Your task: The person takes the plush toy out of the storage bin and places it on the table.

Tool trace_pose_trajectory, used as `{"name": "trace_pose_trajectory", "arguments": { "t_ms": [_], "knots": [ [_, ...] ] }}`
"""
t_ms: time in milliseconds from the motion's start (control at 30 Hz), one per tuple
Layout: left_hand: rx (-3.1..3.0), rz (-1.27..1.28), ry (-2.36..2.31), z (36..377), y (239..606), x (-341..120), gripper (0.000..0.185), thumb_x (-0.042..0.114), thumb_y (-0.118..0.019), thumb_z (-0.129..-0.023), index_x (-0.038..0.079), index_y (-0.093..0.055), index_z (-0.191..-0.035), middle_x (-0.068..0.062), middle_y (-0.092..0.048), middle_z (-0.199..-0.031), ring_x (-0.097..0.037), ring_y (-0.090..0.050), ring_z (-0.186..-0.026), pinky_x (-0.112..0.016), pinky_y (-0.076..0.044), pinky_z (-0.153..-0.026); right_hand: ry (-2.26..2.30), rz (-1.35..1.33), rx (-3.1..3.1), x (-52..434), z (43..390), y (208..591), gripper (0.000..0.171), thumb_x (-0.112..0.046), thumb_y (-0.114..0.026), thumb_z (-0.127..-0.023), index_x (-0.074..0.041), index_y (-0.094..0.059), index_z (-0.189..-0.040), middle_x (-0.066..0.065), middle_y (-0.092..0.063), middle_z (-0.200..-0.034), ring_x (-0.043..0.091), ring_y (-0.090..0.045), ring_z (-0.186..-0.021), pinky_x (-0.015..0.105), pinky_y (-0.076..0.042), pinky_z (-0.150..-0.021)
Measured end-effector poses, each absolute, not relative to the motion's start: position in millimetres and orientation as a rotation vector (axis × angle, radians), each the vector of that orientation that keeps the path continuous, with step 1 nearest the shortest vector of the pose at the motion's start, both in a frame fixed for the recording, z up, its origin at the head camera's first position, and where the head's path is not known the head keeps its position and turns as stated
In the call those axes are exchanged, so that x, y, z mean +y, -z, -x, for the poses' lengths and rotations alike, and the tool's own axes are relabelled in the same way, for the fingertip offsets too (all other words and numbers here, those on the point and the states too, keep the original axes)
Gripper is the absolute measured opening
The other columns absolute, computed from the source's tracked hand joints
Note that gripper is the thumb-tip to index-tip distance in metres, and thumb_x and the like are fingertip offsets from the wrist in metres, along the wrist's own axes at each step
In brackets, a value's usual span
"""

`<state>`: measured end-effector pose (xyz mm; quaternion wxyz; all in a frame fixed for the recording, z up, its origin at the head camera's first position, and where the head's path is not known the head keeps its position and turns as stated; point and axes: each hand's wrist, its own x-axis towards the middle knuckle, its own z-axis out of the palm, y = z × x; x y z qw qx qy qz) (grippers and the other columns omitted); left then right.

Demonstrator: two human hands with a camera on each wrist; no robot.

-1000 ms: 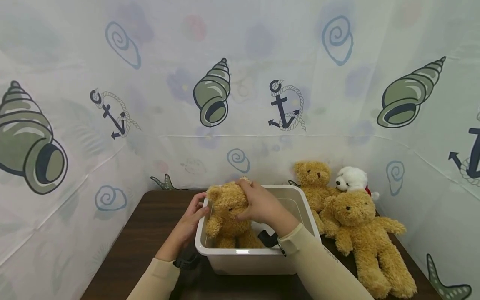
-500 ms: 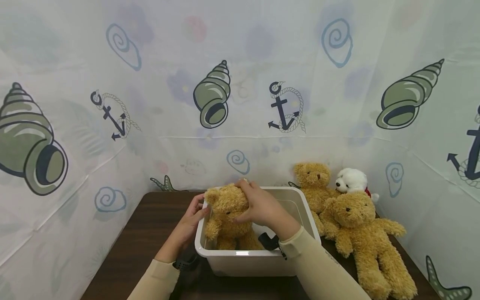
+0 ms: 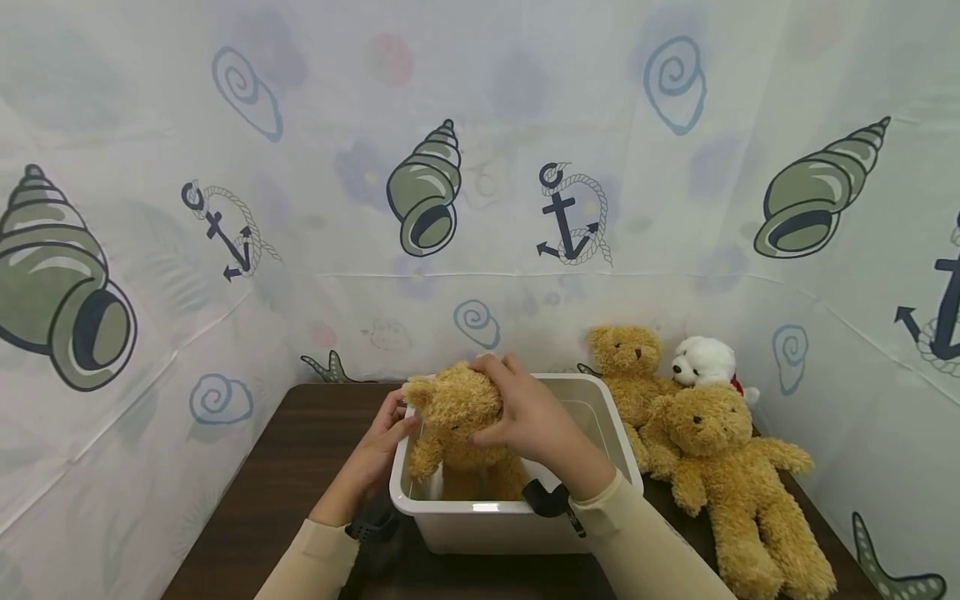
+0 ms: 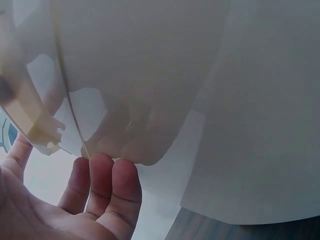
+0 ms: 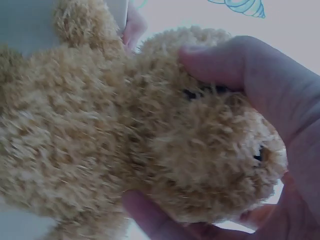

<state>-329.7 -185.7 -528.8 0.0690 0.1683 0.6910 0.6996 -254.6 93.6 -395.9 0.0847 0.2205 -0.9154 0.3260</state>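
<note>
My right hand (image 3: pixel 528 421) grips a golden-brown teddy bear (image 3: pixel 461 400) by its head, thumb across the face. The bear stands inside a white plastic bin (image 3: pixel 517 529), tilted towards the bin's left side. In the right wrist view, the fingers of the right hand (image 5: pixel 295 125) wrap round the bear's fluffy head (image 5: pixel 200 145). At the bin's left rim, my left hand (image 3: pixel 378 442) holds the edge. From the left wrist, that hand (image 4: pixel 90 200) shows its fingertips against the glossy outer wall (image 4: pixel 165 75), with one digit behind the rim.
Right of the bin, a seated brown teddy (image 3: pixel 630 375), a white bear (image 3: pixel 705 360) and a reclining brown teddy (image 3: pixel 727 475) crowd together. Everything stands on a dark wooden table (image 3: pixel 255 492). Behind hangs a sheet (image 3: pixel 502 83) printed with shells and anchors.
The bear's head has tipped slightly left and forward under my right hand, and its lower body has shifted a little right. My left hand has stayed at the bin's rim.
</note>
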Motion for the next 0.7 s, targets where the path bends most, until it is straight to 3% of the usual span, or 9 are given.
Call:
{"name": "trace_pose_trajectory", "arguments": {
  "t_ms": [233,367,500,700],
  "knots": [
    [2.092,-0.519,-2.091,329.7,528.9,-187.2,0.044,0.024,-0.058,-0.113,0.025,-0.039,-0.152,-0.019,-0.045,-0.133,-0.030,-0.059,-0.122,-0.048,-0.057,-0.098,-0.975,-0.642,-2.645,93.8,245.2,394.1,0.094,-0.027,-0.098,-0.076,-0.033,-0.051,-0.157,0.001,-0.053,-0.122,0.020,-0.049,-0.079,0.037,-0.046,-0.068],
    [2.090,-0.526,-2.091,329.1,528.8,-188.0,0.044,0.021,-0.056,-0.113,0.020,-0.037,-0.153,-0.017,-0.045,-0.128,-0.030,-0.058,-0.117,-0.047,-0.058,-0.092,-1.019,-0.635,-2.583,96.2,241.3,391.6,0.094,-0.024,-0.100,-0.075,-0.032,-0.052,-0.155,0.003,-0.052,-0.121,0.020,-0.049,-0.084,0.037,-0.046,-0.069],
    [2.084,-0.550,-2.089,329.0,528.8,-188.0,0.046,0.017,-0.053,-0.112,0.015,-0.034,-0.154,-0.016,-0.044,-0.124,-0.029,-0.059,-0.112,-0.050,-0.059,-0.088,-1.082,-0.602,-2.502,107.1,234.9,381.4,0.096,-0.020,-0.098,-0.075,-0.032,-0.050,-0.157,0.004,-0.053,-0.130,0.022,-0.053,-0.096,0.041,-0.051,-0.077],
    [2.096,-0.564,-2.077,330.0,528.4,-188.2,0.047,0.019,-0.054,-0.113,0.013,-0.034,-0.155,-0.020,-0.046,-0.127,-0.036,-0.059,-0.117,-0.054,-0.060,-0.091,-1.181,-0.545,-2.280,138.5,220.6,357.2,0.101,-0.013,-0.099,-0.074,-0.033,-0.048,-0.159,0.008,-0.051,-0.141,0.027,-0.055,-0.125,0.059,-0.052,-0.103]
  ]
}}
